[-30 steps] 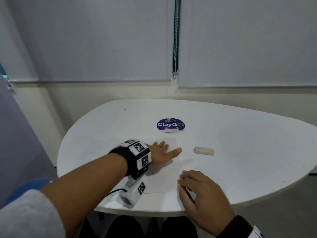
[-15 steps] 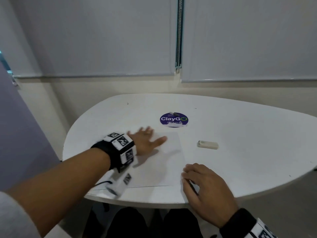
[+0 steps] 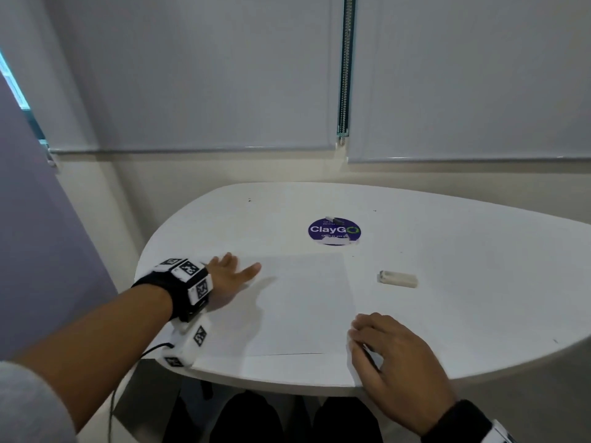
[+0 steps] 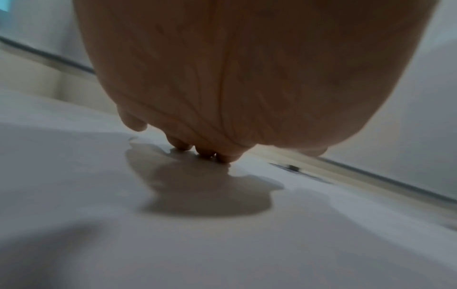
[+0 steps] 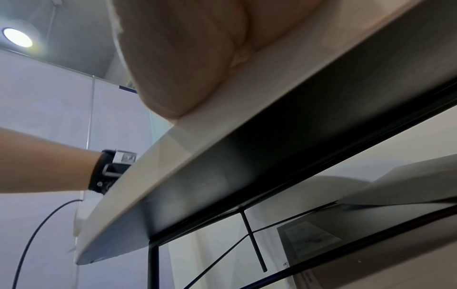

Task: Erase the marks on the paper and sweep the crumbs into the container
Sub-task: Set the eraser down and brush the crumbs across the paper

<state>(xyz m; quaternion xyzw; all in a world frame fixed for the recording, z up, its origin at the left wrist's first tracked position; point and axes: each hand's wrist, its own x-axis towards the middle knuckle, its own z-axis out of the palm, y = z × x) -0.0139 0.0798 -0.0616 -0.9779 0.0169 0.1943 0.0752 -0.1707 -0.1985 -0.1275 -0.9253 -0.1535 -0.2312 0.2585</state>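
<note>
A white sheet of paper [image 3: 297, 302] lies on the white table [image 3: 463, 314]; I can make out no marks or crumbs on it. My left hand [image 3: 235, 266] lies flat at the paper's left edge, fingers straight, with its fingertips [image 4: 205, 153] touching the surface. My right hand [image 3: 380, 340] rests with relaxed, bent fingers on the paper's near right corner by the table's front edge, and the heel of its palm [image 5: 197, 58] sits on the tabletop. A white eraser [image 3: 397, 278] lies alone to the right of the paper. No container is in view.
A round purple ClayGo sticker [image 3: 334, 230] sits beyond the paper, with a small white object at its far rim. The table's front edge [image 5: 222, 156] runs just below my right wrist. Thin black table legs [image 5: 254, 240] and a cable [image 5: 32, 240] hang underneath.
My left hand has slid leftward over the paper, from its middle to its left edge. The right hand has stayed on the near right corner.
</note>
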